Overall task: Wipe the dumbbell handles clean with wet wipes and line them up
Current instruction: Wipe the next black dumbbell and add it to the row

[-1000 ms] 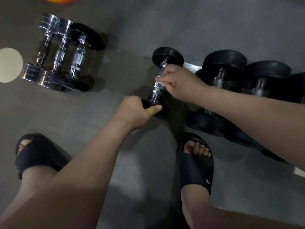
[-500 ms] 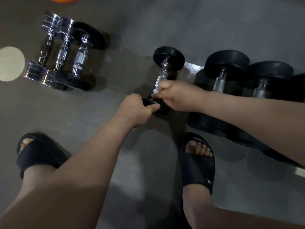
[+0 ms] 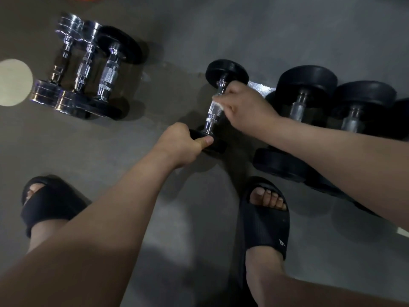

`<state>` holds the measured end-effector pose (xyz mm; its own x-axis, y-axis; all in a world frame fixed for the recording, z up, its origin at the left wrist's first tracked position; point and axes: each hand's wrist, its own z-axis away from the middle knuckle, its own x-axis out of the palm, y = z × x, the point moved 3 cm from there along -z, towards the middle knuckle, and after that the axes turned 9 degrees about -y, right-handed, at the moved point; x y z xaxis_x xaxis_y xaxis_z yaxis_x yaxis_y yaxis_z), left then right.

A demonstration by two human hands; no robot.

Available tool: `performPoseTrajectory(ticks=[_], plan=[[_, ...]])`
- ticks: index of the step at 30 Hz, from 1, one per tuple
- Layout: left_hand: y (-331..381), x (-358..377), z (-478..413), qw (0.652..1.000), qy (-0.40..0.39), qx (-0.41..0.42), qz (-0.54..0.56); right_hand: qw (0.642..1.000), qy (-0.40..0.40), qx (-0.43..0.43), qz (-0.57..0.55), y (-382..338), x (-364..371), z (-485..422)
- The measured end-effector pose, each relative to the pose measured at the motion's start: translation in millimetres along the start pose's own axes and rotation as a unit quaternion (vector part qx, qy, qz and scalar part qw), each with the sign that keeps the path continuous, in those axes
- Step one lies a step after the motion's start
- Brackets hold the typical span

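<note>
A pale round disc (image 3: 13,82) lies at the far left of the grey floor (image 3: 221,29). Beside it is a row of three dumbbells (image 3: 88,69), side by side and touching, two all chrome and one with black ends. Below them, a foot is planted in a black sandal (image 3: 51,202).

Toward the middle, the person's left hand (image 3: 181,147) has its fingers curled round the near black end of a small dumbbell (image 3: 226,70), with the thumb laid across the top of that end. This dumbbell sits between the row of three, well apart on its left, and the bigger weights close on its right. The right hand (image 3: 245,109) pinches a white wet wipe (image 3: 218,104) against the upper part of the chrome handle (image 3: 211,118).

A second black sandal (image 3: 264,224) stands just below. At the right, big black dumbbells (image 3: 307,83) lie side by side, partly under the right forearm and running past the frame's edge.
</note>
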<state>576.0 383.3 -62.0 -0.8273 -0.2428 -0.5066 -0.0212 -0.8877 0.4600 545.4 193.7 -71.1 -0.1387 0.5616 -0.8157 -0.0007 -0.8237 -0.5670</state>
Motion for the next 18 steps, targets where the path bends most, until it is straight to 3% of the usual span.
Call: performPoseTrajectory(ticks=[2,9,18], plan=[[0.3,-0.4,0.5,1.000,-0.001,0.001,-0.001,0.998,-0.005,0.055,-0.001,2.4,-1.4,-3.3],[0.0,-0.3,0.6,1.000,0.006,0.002,-0.009,0.989,0.021,0.122,-0.081,4.1,-1.4,4.5],[-3.0,0.9,-1.2,1.000,0.012,0.002,-0.001,0.972,0.097,0.115,-0.180,-0.2,-5.4,7.4]])
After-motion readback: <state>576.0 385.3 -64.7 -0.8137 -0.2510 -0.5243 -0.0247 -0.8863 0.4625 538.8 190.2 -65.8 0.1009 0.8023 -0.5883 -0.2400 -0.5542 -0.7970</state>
